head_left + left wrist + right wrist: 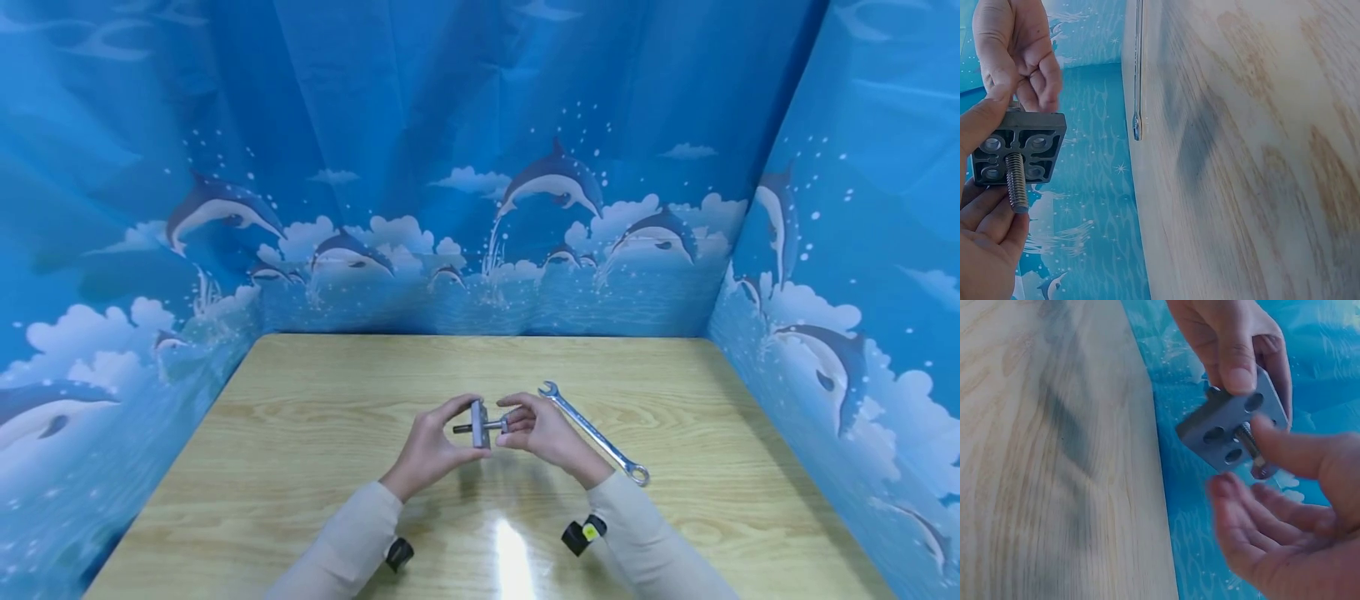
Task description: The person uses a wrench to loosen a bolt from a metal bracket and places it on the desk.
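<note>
My left hand [437,442] holds a square grey metal plate [480,425] by opposite edges, the thumb on one and the fingers on the other. The plate has holes near its corners and stands upright, raised over the table. A bolt [1016,181] runs through its middle, its threaded end sticking out on the left hand's side. On the other side is the bolt's hex head [1264,470], with my right hand [543,432] around it. The right thumb and fingers are spread apart, blurred in the right wrist view, with the thumb tip overlapping the bolt's shank.
A combination wrench [596,432] lies slantwise on the wooden table [315,400], just beyond and right of my right hand. Blue dolphin-print curtains [420,275] enclose the table at the back and sides.
</note>
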Motion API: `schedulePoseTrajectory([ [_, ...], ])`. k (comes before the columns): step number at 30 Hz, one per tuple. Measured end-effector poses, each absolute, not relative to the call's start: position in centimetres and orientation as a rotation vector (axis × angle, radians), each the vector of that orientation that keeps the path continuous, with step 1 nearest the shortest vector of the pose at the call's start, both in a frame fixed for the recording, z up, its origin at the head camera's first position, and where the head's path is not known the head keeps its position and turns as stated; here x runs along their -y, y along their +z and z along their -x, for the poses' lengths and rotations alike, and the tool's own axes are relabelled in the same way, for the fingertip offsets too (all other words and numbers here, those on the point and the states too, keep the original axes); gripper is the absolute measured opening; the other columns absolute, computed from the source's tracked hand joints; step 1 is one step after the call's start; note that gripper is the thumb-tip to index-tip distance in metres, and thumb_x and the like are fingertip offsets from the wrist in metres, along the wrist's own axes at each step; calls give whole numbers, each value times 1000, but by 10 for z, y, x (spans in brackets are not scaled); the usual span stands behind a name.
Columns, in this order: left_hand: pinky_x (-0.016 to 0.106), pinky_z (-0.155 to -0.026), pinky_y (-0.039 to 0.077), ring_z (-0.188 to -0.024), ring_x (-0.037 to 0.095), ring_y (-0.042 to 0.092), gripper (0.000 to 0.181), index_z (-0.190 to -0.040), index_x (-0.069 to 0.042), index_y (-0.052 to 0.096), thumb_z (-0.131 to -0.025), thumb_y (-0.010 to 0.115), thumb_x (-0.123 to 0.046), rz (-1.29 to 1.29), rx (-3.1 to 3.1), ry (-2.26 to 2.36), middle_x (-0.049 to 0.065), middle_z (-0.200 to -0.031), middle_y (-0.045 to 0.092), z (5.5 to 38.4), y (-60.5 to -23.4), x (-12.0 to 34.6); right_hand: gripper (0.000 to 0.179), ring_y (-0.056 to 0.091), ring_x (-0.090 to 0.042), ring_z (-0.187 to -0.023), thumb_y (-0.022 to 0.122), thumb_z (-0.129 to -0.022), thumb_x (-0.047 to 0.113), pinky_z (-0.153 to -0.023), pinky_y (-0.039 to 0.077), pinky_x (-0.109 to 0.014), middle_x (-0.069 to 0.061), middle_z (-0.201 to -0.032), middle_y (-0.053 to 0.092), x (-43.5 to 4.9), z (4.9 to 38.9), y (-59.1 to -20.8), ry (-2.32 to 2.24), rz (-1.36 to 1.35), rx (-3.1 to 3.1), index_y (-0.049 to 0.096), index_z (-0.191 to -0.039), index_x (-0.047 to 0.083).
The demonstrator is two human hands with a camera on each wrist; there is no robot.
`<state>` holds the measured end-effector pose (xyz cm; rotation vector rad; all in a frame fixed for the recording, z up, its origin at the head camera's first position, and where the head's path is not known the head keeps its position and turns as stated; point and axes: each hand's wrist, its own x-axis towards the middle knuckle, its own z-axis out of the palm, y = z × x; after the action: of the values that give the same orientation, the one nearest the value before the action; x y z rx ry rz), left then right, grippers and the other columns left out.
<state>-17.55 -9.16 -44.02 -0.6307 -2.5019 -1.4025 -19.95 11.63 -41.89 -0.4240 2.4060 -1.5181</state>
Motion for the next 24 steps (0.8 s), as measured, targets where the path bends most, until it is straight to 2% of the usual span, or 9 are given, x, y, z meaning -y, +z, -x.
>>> schedulePoseTrajectory([
  [2, 38, -104, 47, -121, 21, 57, 75, -131, -16, 56, -64, 89, -20, 628, 2500, -1407, 6, -131, 60, 175, -441, 92, 53, 64, -25, -100, 72, -87, 22, -88, 57, -41, -12, -110, 66, -118, 200, -420, -1504, 405, -2335, 53, -132, 3],
  [4, 38, -104, 46, -121, 21, 57, 75, -132, -16, 56, -64, 89, -20, 629, 2497, -1406, 6, -131, 60, 175, -443, 92, 54, 65, -26, -100, 65, -92, 32, -90, 56, -45, -13, -109, 67, -120, 201, -422, -1495, 400, -2276, 52, -132, -1],
  [8, 36, -104, 47, -121, 20, 57, 76, -131, -15, 56, -63, 89, -20, 641, 2486, -1400, 6, -131, 60, 175, -444, 92, 58, 67, -26, -87, 50, -98, 43, -88, 57, -46, -14, -96, 69, -120, 202, -426, -1531, 400, -2187, 58, -116, -11],
  [11, 35, -103, 47, -121, 21, 57, 76, -131, -15, 57, -63, 90, -20, 652, 2483, -1390, 7, -131, 60, 174, -445, 91, 61, 66, -21, -74, 45, -99, 47, -80, 59, -46, -10, -83, 68, -118, 201, -427, -1520, 381, -2189, 63, -101, -11],
  [14, 34, -103, 47, -121, 21, 57, 76, -131, -15, 57, -63, 90, -21, 652, 2487, -1378, 7, -130, 61, 174, -445, 91, 58, 63, -16, -65, 47, -99, 45, -75, 59, -47, -7, -75, 66, -116, 200, -427, -1502, 359, -2216, 65, -93, -10],
  [16, 34, -103, 47, -120, 21, 57, 76, -131, -15, 57, -63, 90, -20, 650, 2490, -1377, 7, -130, 61, 174, -444, 91, 53, 62, -15, -64, 51, -98, 42, -73, 59, -47, -6, -74, 65, -116, 200, -426, -1488, 354, -2251, 65, -94, -9],
  [20, 36, -103, 48, -119, 21, 58, 75, -130, -16, 57, -63, 90, -19, 639, 2499, -1378, 6, -129, 61, 173, -443, 91, 36, 62, -16, -71, 62, -93, 32, -75, 58, -45, -6, -80, 65, -116, 199, -423, -1485, 371, -2326, 66, -100, -3],
  [24, 37, -103, 48, -118, 21, 59, 74, -130, -17, 57, -63, 90, -20, 633, 2508, -1364, 6, -129, 62, 173, -442, 91, 23, 61, -17, -79, 72, -86, 17, -75, 58, -36, -7, -89, 65, -117, 199, -421, -1516, 424, -2378, 65, -101, 1],
])
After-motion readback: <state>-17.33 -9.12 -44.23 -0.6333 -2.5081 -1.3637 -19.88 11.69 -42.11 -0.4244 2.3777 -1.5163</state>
